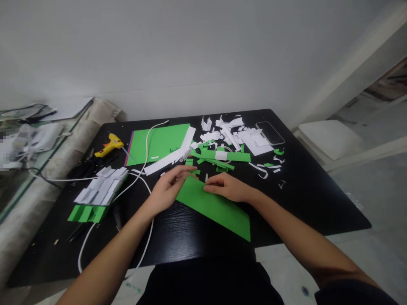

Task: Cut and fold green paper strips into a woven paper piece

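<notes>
A green sheet of paper slants over the front part of the black table, its lower right corner reaching toward the table's edge. My left hand grips its upper left corner, fingers curled, with the thumb partly hidden. On the sheet's upper edge, my right hand has its thumb and fingers pinched together on the paper. Just beyond my hands lie green paper strips, one with a white band round it, and long white strips.
A yellow glue gun lies at the left, its white cable looping across the table. Folded white and green paper pieces are stacked nearby. More green sheets, white scraps and a phone lie toward the wall.
</notes>
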Demonstrator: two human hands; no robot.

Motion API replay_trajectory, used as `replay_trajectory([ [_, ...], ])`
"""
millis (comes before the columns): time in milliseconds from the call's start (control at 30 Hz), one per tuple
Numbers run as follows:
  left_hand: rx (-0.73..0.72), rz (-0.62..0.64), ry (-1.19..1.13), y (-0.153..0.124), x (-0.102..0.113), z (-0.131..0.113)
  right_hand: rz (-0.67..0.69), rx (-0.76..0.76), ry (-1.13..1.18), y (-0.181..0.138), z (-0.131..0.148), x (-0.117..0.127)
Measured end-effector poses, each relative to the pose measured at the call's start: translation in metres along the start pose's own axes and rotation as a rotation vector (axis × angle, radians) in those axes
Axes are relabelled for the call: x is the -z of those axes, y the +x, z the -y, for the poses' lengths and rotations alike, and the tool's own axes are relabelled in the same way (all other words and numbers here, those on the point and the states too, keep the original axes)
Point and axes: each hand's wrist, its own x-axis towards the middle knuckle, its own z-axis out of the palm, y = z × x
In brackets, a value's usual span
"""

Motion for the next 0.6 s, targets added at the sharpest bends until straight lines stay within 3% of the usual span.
replay_trajectory([
  [133,0.13,-0.095,-0.054,0.002,0.002,0.002,-0.048,-0.005,-0.015,0.001,-0.004,-0.002],
  [333,0.137,0.054,0.231,0.002,-0.007,0.007,-0.041,0.007,-0.086,0.004,-0.008,-0.011],
  [600,0.158,0.096,0.121,0.002,-0.008,0.002,-0.031,0.051,-0.094,0.004,-0.009,-0.013],
])
